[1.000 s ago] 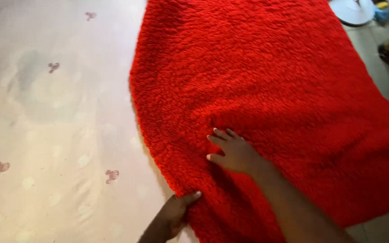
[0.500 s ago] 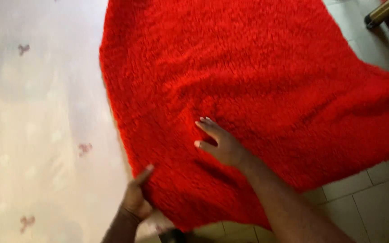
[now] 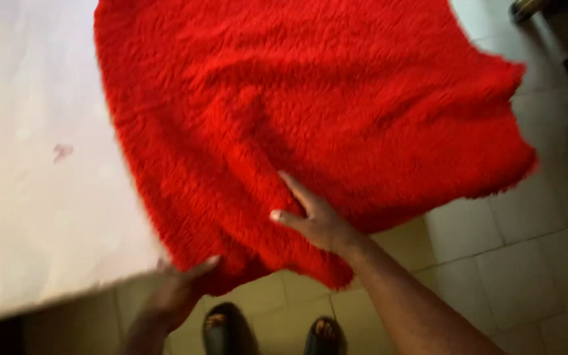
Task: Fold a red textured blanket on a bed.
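1. Head view: a fluffy red blanket [image 3: 310, 105] is spread over a pale patterned sheet [image 3: 34, 197] on a bed, and its near corner hangs past the bed's edge above the tiled floor [image 3: 527, 250].
2. The right hand [image 3: 313, 220] is laid on the blanket near that hanging corner — thumb stretched out to the side, fingers pressed into the pile, with a fold of the cloth bunched against them; whether the fold is truly pinched cannot be told.
3. The left hand [image 3: 175, 292] is seen blurred below the bed's edge, touching the blanket's lower hem; its thumb is raised against the red pile, but how far it is closed cannot be told.
4. Two feet in dark sandals [image 3: 231, 332] are seen on the floor beneath the hands.
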